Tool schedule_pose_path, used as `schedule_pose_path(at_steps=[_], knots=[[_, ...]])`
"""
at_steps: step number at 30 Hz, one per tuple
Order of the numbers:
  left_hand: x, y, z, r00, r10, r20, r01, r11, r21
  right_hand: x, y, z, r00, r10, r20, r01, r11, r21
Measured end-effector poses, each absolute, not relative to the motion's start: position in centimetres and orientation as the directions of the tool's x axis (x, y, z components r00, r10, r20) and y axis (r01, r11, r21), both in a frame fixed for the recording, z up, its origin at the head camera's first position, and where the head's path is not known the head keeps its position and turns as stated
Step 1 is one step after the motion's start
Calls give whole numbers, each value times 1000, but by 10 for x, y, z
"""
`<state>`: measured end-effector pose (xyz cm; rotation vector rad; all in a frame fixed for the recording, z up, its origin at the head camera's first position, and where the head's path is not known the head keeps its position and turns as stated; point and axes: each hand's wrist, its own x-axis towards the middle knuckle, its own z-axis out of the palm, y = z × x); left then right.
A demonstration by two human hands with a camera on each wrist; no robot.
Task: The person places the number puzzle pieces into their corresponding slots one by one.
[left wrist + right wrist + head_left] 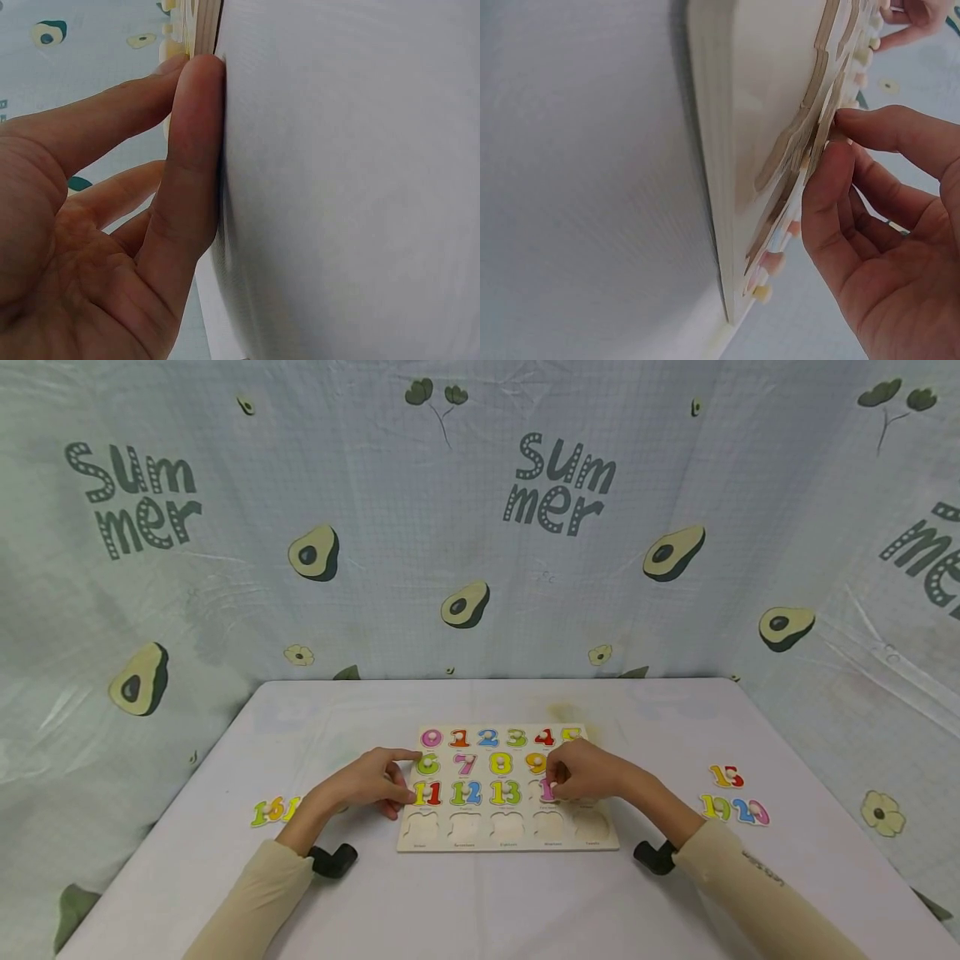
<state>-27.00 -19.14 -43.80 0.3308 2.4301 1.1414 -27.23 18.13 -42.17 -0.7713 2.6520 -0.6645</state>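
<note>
A wooden number puzzle board [480,844] lies on the table, holding colourful knobbed number pieces in its upper rows and bare recesses in its bottom row. My left hand [372,781] rests at the board's left edge, forefinger reaching to the green 6 [427,764] and thumb beside the red and yellow 11 [427,793]. In the left wrist view, straight fingers [196,112] touch the board's side. With thumb and forefinger, my right hand [588,770] pinches a pink number piece [547,790] over the third row, right of the 13. Its second digit is covered by the hand.
Loose pieces lie on the right: a 15 [727,777], a 19 [716,807] and a 20 [752,812]. Left of the board are a 16 [268,812] and another piece [292,808] partly behind my left forearm. A patterned curtain [375,610] hangs behind the table.
</note>
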Motion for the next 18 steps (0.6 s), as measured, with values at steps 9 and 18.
schedule_pose_path(at_steps=[9,18], knots=[[-270,-191,-437,-878,387,-280,31,631,775,-272,176,-423,-806,-567,-169,-425,754,-500],[-270,-192,-438,-875,393,-281,36,634,773,-274,171,-426,-805,-571,-161,-435,753,-494]])
